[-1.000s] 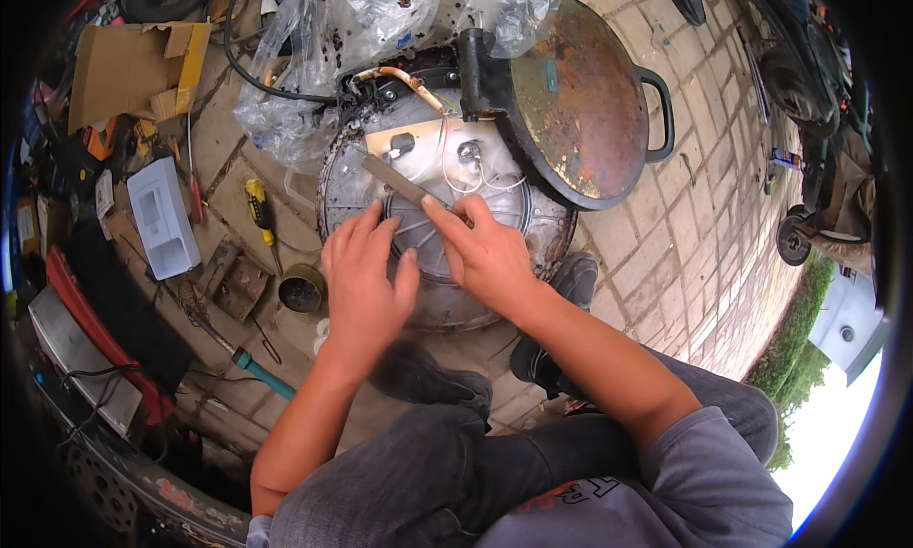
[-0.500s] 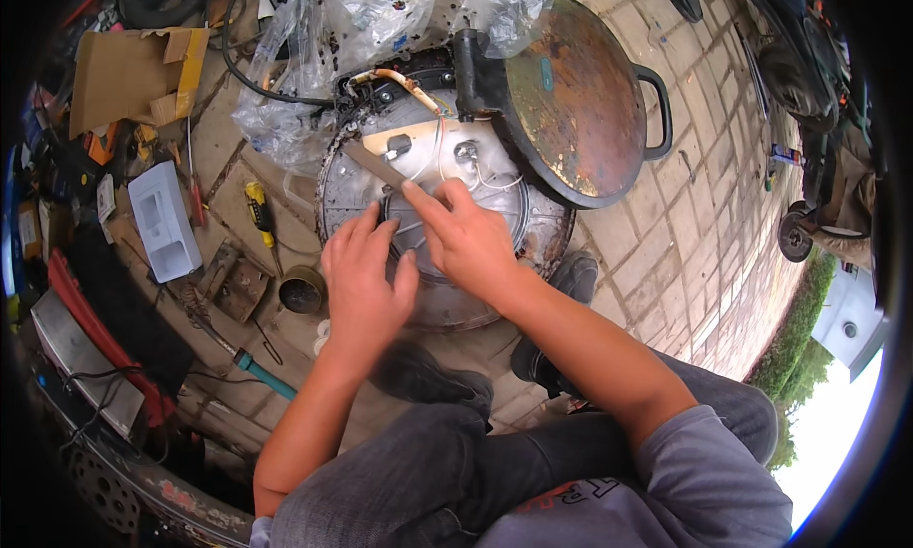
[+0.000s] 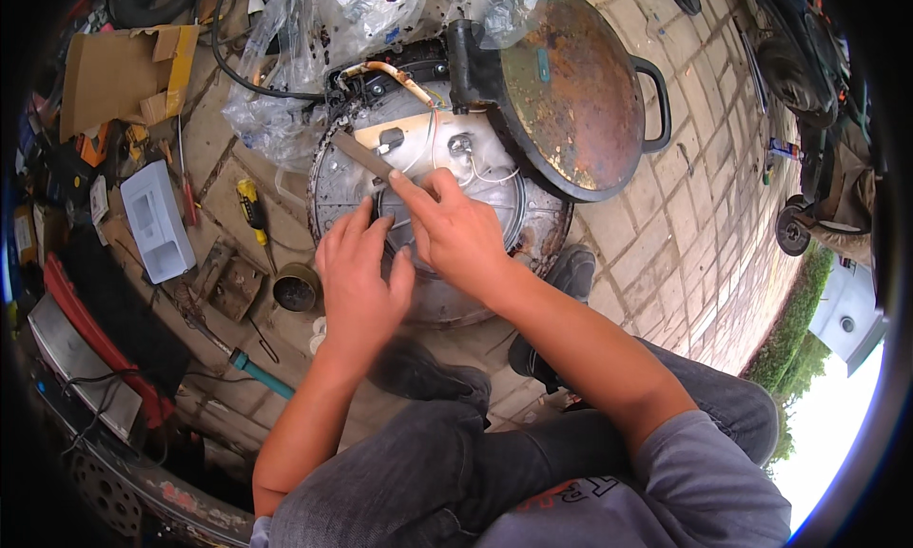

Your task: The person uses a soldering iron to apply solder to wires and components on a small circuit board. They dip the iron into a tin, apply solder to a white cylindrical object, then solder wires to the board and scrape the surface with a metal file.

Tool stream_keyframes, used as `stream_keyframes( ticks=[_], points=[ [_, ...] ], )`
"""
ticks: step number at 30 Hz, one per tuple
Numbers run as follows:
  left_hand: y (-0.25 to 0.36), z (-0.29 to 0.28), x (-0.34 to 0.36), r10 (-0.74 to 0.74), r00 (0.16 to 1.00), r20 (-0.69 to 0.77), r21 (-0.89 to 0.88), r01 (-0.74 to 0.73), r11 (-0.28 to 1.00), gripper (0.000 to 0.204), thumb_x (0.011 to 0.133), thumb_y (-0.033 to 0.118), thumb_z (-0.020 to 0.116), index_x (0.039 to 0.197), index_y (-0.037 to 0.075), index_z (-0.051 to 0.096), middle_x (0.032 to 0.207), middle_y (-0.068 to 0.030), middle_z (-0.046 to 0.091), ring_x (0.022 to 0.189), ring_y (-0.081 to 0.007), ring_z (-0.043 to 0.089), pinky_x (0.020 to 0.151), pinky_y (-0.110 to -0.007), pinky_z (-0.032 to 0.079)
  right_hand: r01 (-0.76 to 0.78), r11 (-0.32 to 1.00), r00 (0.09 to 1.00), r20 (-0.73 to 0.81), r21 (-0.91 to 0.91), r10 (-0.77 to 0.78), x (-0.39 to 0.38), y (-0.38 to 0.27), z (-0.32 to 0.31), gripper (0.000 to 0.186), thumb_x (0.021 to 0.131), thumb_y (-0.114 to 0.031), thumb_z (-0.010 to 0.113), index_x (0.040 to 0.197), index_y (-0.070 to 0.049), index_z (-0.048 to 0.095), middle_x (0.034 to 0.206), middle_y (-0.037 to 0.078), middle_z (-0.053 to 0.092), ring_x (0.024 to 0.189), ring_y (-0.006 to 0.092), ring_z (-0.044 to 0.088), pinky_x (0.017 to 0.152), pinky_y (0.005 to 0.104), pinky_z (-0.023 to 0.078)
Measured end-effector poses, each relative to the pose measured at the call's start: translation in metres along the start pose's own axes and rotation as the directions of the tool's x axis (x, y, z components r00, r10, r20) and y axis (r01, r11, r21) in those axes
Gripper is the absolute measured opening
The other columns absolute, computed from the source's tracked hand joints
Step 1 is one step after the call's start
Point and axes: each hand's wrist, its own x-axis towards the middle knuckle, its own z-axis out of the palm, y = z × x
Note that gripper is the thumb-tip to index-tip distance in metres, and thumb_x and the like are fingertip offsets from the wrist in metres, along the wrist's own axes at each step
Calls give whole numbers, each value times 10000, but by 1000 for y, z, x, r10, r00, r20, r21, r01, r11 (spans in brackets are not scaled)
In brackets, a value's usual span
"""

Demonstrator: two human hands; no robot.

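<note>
A round electric pan base point(image 3: 328, 191) lies opened in front of me, with thin wires and a pale plate across its inside. My right hand point(image 3: 459, 229) is closed round a flat file-like metal strip point(image 3: 359, 155), its index finger stretched along the top. The strip's far end points up and left over the base. Close beside it, my left hand point(image 3: 357, 267) rests on the near left part of the base, fingers slightly bent and thumb apart. What lies under both palms is hidden. Hinged to the base, the stained round lid point(image 3: 580, 101) leans open at the right.
On the paving at left lie a yellow-black screwdriver point(image 3: 252, 210), a white plastic tray point(image 3: 155, 220), a rusty metal box point(image 3: 230, 280), a small round tin point(image 3: 297, 287) and a soldering iron with teal handle point(image 3: 260, 374). Clear plastic sheeting point(image 3: 276, 82) and cardboard point(image 3: 119, 84) lie behind.
The whole view has shifted slightly, so things sit a little further left and up. Both hands and the metal strip keep nearly the same place on the base.
</note>
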Motion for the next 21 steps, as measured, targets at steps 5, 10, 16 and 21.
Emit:
stream_keyframes(
  ticks=[5,10,16,21],
  points=[
    [-1,-2,2,-3,1000,0,-1,3,1000,399,829,130,701,1194,-25,656,1356,-233,599,1252,-402,530,1094,-516,360,-39,998,999,15,42,38,-18,2,-4,556,843,-90,676,1389,-154,591,1031,111,566,674,324,669,554,431,549],
    [0,-2,2,5,1000,2,-2,-5,1000,399,830,130,700,1193,-27,655,1350,-232,601,1253,-403,529,1092,-517,362,-14,1000,1000,-23,4,15,0,1,3,557,845,-87,675,1390,-165,590,1031,108,566,673,325,670,548,434,547],
    [1,0,1,9,1000,1,-2,-9,1000,396,829,125,698,1193,-27,652,1351,-232,600,1254,-403,528,1091,-517,362,-50,999,999,8,14,50,-16,0,-5,553,856,-100,667,1397,-177,584,1036,109,572,664,328,669,547,443,547],
    [2,-4,3,5,1000,7,-19,-5,1000,397,828,122,698,1192,-29,649,1353,-232,600,1251,-405,529,1090,-518,363,-34,999,999,2,25,34,-20,2,-6,534,861,-99,655,1387,-161,587,1047,113,572,652,321,668,549,437,550]
  ],
)
